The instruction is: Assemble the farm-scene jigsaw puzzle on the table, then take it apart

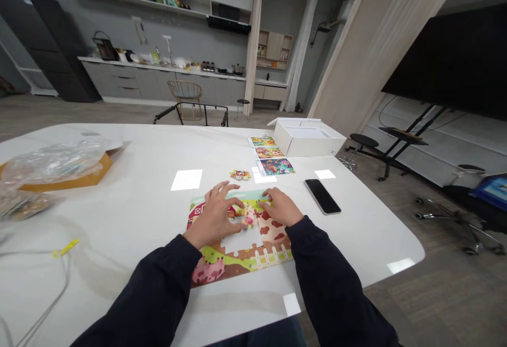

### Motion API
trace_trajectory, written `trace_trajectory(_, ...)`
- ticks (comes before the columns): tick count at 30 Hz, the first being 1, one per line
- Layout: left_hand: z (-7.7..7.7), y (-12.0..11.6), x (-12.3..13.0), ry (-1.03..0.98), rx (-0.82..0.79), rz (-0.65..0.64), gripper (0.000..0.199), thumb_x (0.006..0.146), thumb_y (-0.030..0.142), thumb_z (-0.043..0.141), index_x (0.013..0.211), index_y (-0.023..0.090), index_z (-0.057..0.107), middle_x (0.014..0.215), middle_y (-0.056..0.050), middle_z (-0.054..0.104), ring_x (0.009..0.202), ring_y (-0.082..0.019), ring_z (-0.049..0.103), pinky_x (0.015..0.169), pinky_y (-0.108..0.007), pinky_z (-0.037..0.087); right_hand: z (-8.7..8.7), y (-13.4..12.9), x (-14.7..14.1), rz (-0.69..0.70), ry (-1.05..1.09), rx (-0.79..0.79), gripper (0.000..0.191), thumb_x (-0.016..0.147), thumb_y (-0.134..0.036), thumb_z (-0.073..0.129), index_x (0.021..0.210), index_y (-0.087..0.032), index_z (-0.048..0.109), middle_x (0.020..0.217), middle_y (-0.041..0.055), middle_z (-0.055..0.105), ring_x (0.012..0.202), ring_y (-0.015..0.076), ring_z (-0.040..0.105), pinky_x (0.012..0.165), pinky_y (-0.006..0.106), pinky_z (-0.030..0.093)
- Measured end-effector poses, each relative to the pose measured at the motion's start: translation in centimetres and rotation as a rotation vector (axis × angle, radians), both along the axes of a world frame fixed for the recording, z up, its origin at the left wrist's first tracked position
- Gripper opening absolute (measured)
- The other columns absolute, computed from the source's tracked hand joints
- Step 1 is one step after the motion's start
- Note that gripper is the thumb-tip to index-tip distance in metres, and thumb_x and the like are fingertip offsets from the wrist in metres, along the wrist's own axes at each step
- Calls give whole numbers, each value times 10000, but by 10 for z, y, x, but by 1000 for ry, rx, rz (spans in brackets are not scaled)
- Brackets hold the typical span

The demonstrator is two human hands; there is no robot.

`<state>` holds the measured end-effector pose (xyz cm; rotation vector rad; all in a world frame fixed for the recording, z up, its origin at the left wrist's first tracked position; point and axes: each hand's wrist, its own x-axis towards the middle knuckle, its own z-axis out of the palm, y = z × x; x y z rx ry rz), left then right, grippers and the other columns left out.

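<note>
A partly assembled farm jigsaw puzzle (pixel 237 262) lies on the white table, with a pink pig, a fence and a brown-patched cow body. A pale gap shows near its middle. My left hand (pixel 217 215) has thumb and index finger at the left edge of a puzzle piece (pixel 249 216) with a pink cow muzzle; its other fingers are raised. At the puzzle's upper right, my right hand (pixel 280 207) rests with curled fingers, thumb and index tip slightly apart beside that piece. Beyond the puzzle lies a small colourful cluster of loose pieces (pixel 240 175).
A phone (pixel 322 196) lies right of the puzzle. Picture sheets (pixel 271 157) sit before an open white box (pixel 309 137). At left are clear plastic wrapping (pixel 59 159) over an orange-brown tray (pixel 89 177) and a thin cable (pixel 65 283). The table's right edge (pixel 412 231) is rounded.
</note>
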<state>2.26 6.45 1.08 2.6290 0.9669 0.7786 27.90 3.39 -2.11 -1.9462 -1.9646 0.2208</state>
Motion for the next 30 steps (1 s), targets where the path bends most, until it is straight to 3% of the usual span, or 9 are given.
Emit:
trace_trajectory(3, -16, -4, 12, 44, -92, 1, 306, 660, 345, 860, 930, 281, 730, 1449, -53, 547, 1459, -395, 336, 1156, -601, 315, 2, -1, -2, -10, 3, -15, 236, 935, -361, 678, 1110, -209, 636, 1013, 56, 629, 904, 204, 666, 801, 309, 473)
trace_trajectory(6, -23, -5, 11, 42, -141, 44, 308, 672, 366, 853, 941, 284, 729, 1435, -55, 554, 1450, -403, 346, 1136, -619, 333, 4, -2, -3, -7, 4, -21, 240, 936, -363, 678, 1120, -214, 635, 1035, 59, 633, 914, 200, 666, 794, 300, 464)
trace_trajectory(16, -26, -6, 10, 27, -57, 43, 298, 666, 366, 885, 901, 259, 735, 1376, -92, 582, 1405, -433, 373, 1095, -653, 349, 4, 0, -9, 87, 142, -16, 314, 866, -343, 757, 1123, -200, 645, 908, 14, 620, 859, 183, 616, 797, 296, 447)
trace_trajectory(21, -27, -7, 9, 46, -62, 50, 288, 693, 402, 885, 919, 276, 760, 1390, -95, 575, 1410, -436, 367, 1094, -668, 335, 1, 0, -13, 75, 169, -36, 482, 783, -362, 833, 1183, -181, 634, 921, 16, 629, 869, 189, 596, 781, 294, 429)
trace_trajectory(27, -25, -7, 6, 54, -69, 9, 396, 675, 386, 912, 1039, 319, 770, 1417, -85, 563, 1408, -421, 372, 1108, -661, 344, 0, 0, -12, 57, 154, -43, 564, 742, -406, 865, 1203, -183, 630, 940, 21, 630, 863, 191, 595, 756, 292, 420)
trace_trajectory(30, -27, -9, 6, 72, -64, -22, 288, 724, 393, 878, 993, 338, 792, 1427, -70, 555, 1420, -425, 356, 1116, -676, 332, -3, 2, -12, 50, 156, -47, 578, 730, -421, 875, 1202, -194, 631, 933, 16, 631, 861, 189, 597, 750, 286, 417)
